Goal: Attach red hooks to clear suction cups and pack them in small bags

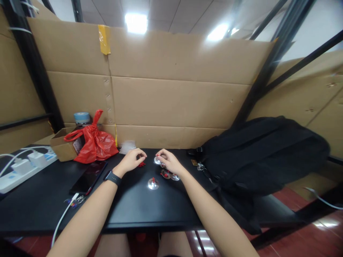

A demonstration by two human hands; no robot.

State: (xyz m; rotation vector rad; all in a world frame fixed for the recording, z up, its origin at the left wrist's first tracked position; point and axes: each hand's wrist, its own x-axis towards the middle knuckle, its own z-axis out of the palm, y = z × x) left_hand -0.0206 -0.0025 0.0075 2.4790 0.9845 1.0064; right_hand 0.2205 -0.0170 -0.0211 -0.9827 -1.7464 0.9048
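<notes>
My left hand (133, 159) rests on the black table (134, 207) with its fingers curled in a pinch over small red pieces (142, 164). My right hand (168, 160) is beside it, fingers bent down onto a clear round suction-cup-like disc (157, 160). What each pinch holds is too small to make out. A clear disc with a red piece on top (153, 183) lies in front of the hands. Two more such discs (169, 175) lie under my right wrist. A black watch (112, 177) is on my left wrist.
A red plastic bag (93, 142) and a cardboard box (63, 144) with a bottle sit at the back left. A phone (88, 177) with a white cable lies left of my arm. A power strip (24, 164) is far left. A black backpack (257, 160) fills the right. Cardboard walls stand behind.
</notes>
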